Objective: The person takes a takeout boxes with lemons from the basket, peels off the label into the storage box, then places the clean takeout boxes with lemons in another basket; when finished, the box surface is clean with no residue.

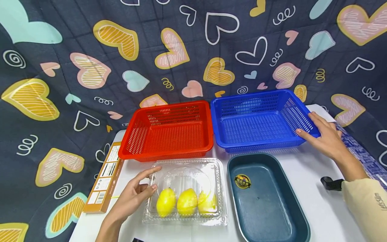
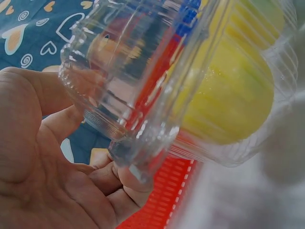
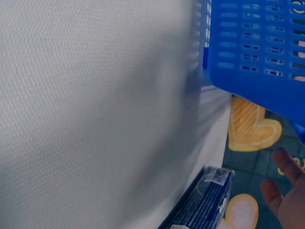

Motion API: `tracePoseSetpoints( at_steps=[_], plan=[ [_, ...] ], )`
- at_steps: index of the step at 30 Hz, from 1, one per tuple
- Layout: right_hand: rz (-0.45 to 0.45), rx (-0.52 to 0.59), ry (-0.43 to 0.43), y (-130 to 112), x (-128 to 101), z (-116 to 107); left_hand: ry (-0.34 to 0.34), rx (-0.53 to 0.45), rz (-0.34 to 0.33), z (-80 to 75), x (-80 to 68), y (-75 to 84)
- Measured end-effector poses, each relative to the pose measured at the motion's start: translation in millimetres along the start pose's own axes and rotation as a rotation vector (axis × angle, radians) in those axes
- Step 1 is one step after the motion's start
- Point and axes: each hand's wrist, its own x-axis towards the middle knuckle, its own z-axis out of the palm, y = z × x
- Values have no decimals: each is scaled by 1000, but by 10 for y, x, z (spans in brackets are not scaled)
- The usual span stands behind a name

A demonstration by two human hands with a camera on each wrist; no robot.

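A clear plastic clamshell container [image 1: 184,222] with several yellow, roundish fruits [image 1: 187,201] lies in front of me, lid down. My left hand [image 1: 134,193] is at its left edge, thumb and index finger loosely extended over the lid. In the left wrist view, the lower fingertips [image 2: 138,181] bend in beside the clasp. At the far right, my right hand [image 1: 328,137] holds the right front corner of the blue basket [image 1: 251,146], thumb over the rim. Two other fingertips [image 3: 283,162] spread outside the basket wall in the right wrist view.
A red basket [image 1: 166,155] stands left of the blue one. In front is a dark teal tray [image 1: 263,201] with a round sticker. An orange-brown box [image 1: 104,178] lies along the left table edge. A blue printed package [image 3: 205,200] lies at the right edge. Heart-patterned cloth hangs behind.
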Motion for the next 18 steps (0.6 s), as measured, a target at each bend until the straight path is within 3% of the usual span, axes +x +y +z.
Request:
tracePoseSetpoints(
  at_steps=[7,14,18],
  plan=[
    [1,12,6,5,1,2,4,22,57,-38,-17,103],
    [-2,9,15,10,-1,6,25,42,62,-70,0,303],
    [1,13,13,14,-1,7,47,67,98,-93,19,408]
  ],
)
